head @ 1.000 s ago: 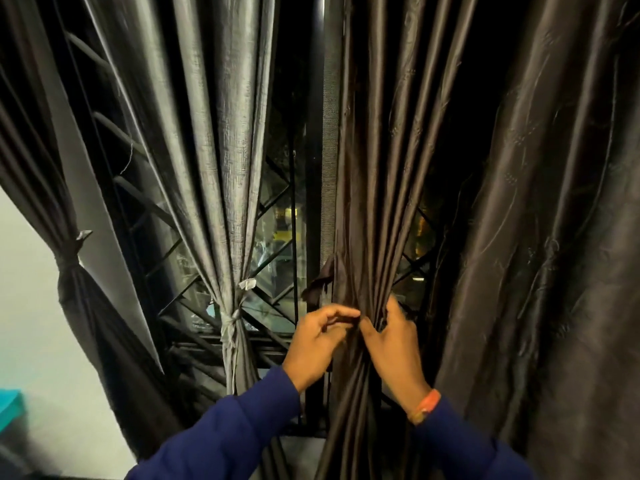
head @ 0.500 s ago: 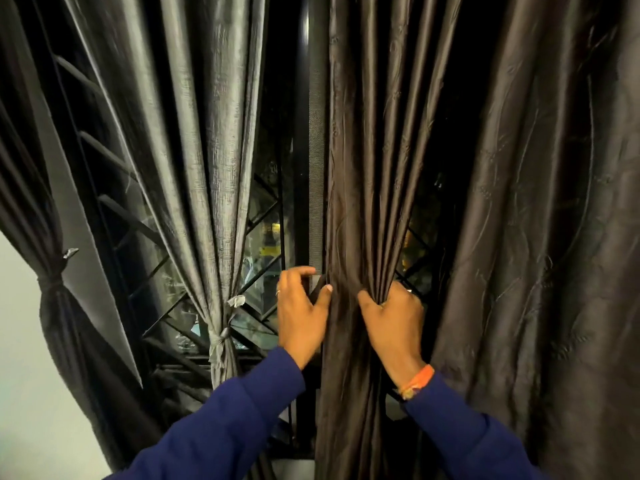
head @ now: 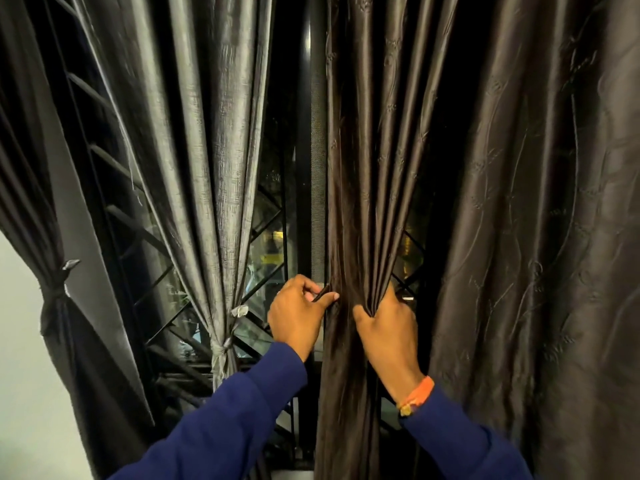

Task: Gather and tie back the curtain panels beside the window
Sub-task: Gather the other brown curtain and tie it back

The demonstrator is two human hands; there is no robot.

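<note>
Brown curtain panel (head: 367, 202) at frame centre, gathered into narrow bunch. Left hand (head: 296, 318) pinches its left edge; right hand (head: 388, 327) clenched around folds. Grey panel (head: 214, 150) centre-left tied with knot (head: 228, 341); dark panel (head: 31, 188) far left tied

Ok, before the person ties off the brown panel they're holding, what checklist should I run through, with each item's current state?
1. Brown panel bunched at the waist: ok, folds converge between the hands.
2. Right hand gripping the folds: ok.
3. Left hand has the tie strip: ok, pinched at the panel's edge.
4. Strip wrapped round the bundle: not ok, none crosses the front.
5. Grey panel already tied: ok, knot visible.
6. Far-right panel gathered: not ok, hangs loose.
</note>
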